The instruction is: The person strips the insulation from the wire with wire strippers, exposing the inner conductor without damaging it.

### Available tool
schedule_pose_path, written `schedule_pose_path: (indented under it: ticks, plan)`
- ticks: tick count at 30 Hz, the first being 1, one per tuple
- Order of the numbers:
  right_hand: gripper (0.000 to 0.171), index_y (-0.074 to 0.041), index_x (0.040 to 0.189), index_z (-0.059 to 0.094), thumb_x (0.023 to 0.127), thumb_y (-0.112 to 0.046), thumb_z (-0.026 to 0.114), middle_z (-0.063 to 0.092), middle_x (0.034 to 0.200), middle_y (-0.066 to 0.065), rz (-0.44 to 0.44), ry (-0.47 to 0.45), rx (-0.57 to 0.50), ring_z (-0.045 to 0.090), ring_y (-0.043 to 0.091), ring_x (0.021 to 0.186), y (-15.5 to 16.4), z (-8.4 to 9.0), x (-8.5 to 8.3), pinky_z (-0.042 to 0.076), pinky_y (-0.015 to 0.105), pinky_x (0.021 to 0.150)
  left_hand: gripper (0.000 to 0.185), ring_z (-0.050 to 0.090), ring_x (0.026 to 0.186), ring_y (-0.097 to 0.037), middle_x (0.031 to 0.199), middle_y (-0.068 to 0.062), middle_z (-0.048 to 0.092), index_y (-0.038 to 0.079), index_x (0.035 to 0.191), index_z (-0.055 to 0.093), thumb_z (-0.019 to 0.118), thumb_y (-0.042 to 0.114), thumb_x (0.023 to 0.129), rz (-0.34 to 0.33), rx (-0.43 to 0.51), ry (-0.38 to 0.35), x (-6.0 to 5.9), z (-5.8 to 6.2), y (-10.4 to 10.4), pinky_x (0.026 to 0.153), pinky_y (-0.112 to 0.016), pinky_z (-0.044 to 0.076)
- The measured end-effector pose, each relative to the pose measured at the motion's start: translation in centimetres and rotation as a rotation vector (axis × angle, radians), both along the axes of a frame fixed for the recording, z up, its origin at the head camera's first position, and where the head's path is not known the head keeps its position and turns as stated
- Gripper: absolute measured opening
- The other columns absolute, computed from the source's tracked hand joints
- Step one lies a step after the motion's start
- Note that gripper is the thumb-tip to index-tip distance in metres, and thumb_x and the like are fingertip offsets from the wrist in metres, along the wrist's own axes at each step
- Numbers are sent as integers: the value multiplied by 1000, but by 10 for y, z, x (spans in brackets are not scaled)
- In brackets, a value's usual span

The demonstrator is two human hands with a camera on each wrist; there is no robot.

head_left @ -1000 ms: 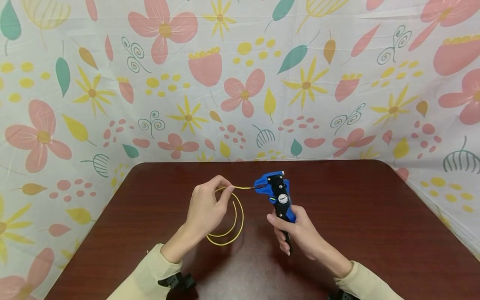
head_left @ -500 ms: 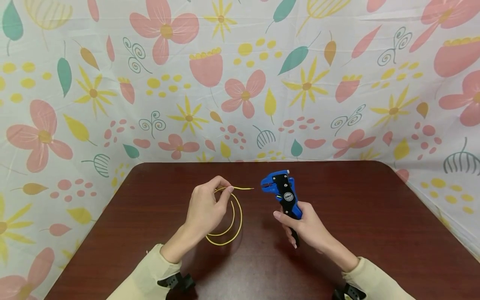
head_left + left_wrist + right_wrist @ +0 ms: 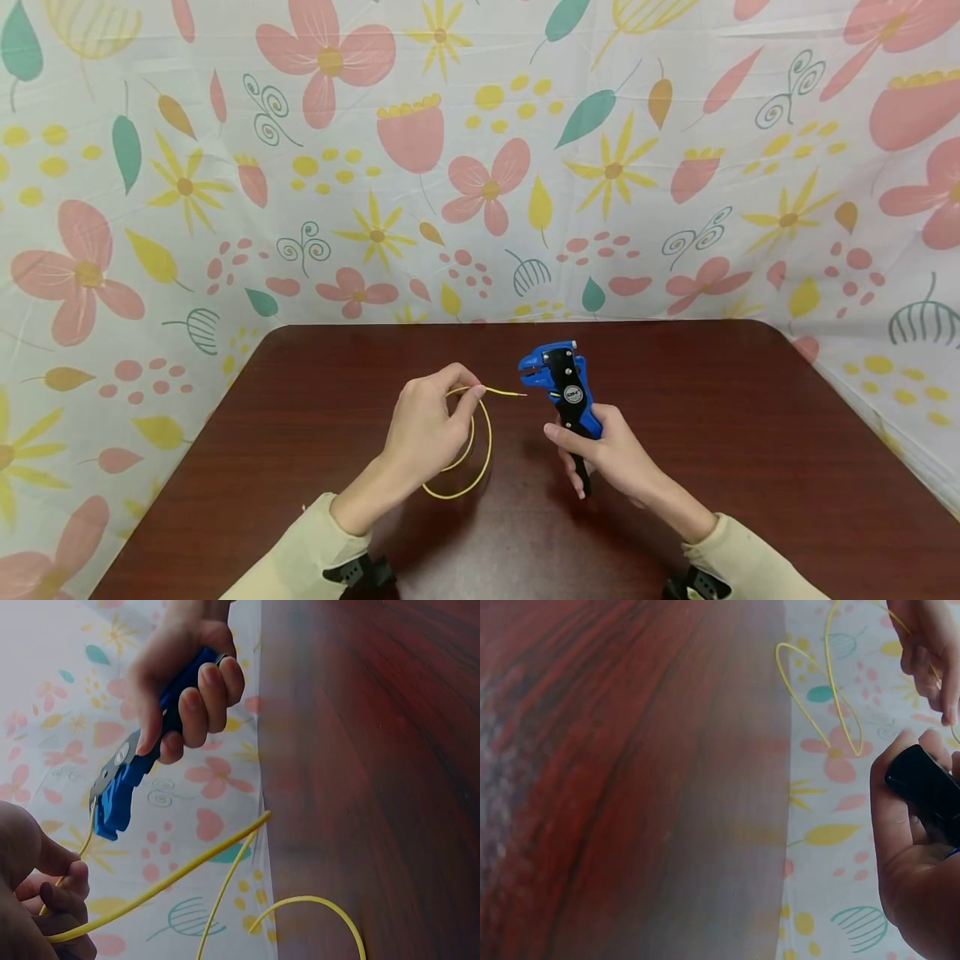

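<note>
A length of thin yellow wire (image 3: 489, 454) is pinched between the thumb and fingertips of my left hand (image 3: 427, 425). Its short free end points right, and the rest hangs in loose loops below the hand. My right hand (image 3: 615, 450) grips a blue and black wire stripper (image 3: 567, 383) by its handles, head up and nose facing left. In the head view the wire's tip lies just below and left of the stripper's nose, with a small gap. The right wrist view shows a black handle end (image 3: 922, 784) inside the curled right hand.
A dark reddish-brown table (image 3: 712, 400) lies beneath both hands. Behind it hangs a white cloth (image 3: 480, 250) printed with flowers and leaves. Each wrist wears a black strap (image 3: 352, 571).
A second ago the wire's end was at the stripper's nose. The stripper then moved right, off the wire. Since then my left hand has shifted right and slightly down with the wire.
</note>
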State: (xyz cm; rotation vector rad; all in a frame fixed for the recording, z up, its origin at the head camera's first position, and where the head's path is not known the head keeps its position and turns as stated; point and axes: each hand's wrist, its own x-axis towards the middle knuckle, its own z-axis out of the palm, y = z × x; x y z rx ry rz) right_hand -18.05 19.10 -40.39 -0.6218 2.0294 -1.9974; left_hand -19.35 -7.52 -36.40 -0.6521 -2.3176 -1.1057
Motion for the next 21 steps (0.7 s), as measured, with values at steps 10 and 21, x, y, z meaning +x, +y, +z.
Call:
schedule_pose_path:
  ticks: [10, 21]
  plan:
    - [25, 10, 109, 53, 109, -15, 60, 56, 68, 21, 26, -21, -10, 60, 26, 48, -7, -1, 2, 55, 53, 45, 5, 42, 49, -1, 75, 9, 72, 14, 91, 78, 78, 11, 95, -73, -25, 0, 3, 1, 18, 55, -27, 44]
    - [30, 12, 114, 51, 108, -15, 61, 58, 70, 21, 5, -26, 1, 63, 27, 49, -7, -2, 3, 57, 56, 49, 7, 41, 46, 0, 77, 7, 74, 11, 90, 78, 78, 6, 94, -101, 3, 7, 6, 1, 24, 49, -25, 42]
